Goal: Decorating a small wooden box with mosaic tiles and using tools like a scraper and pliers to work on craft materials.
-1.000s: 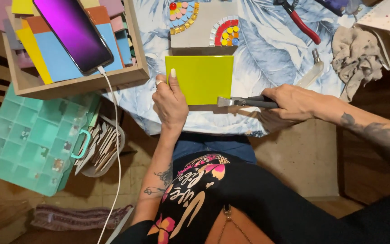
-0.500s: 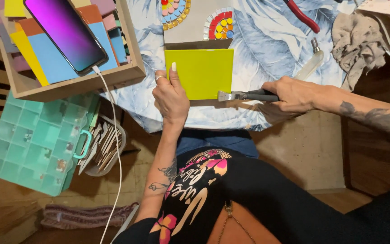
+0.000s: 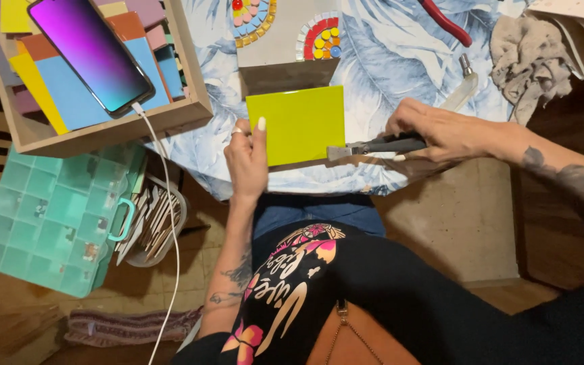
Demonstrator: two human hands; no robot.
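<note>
Head view shows us seated at a table under a blue leaf-print cloth (image 3: 400, 61), with a lime-green square tile (image 3: 297, 125) lying flat near its front edge, just below a grey board (image 3: 285, 40) that carries small round mosaic patterns. Our left hand (image 3: 248, 159) rests on the tile's left edge, fingers together and flat, pinning it without clamping round it. Our right hand (image 3: 441, 132) is closed tightly round the dark handle of a cutting tool (image 3: 373, 147), whose metal head touches the tile's lower right corner. We judge the main risk to be the tile sliding: it sits close to the table edge, held only on one side, so a push from the tool could skate it off toward our lap. Fingers beside the tile's edge could also be nicked if the tool jumps. To the left, a wooden box (image 3: 190, 101) holds coloured tiles with a phone (image 3: 89, 54) laid on top, charging cable (image 3: 167, 223) trailing down past a teal compartment case (image 3: 49, 216).
</note>
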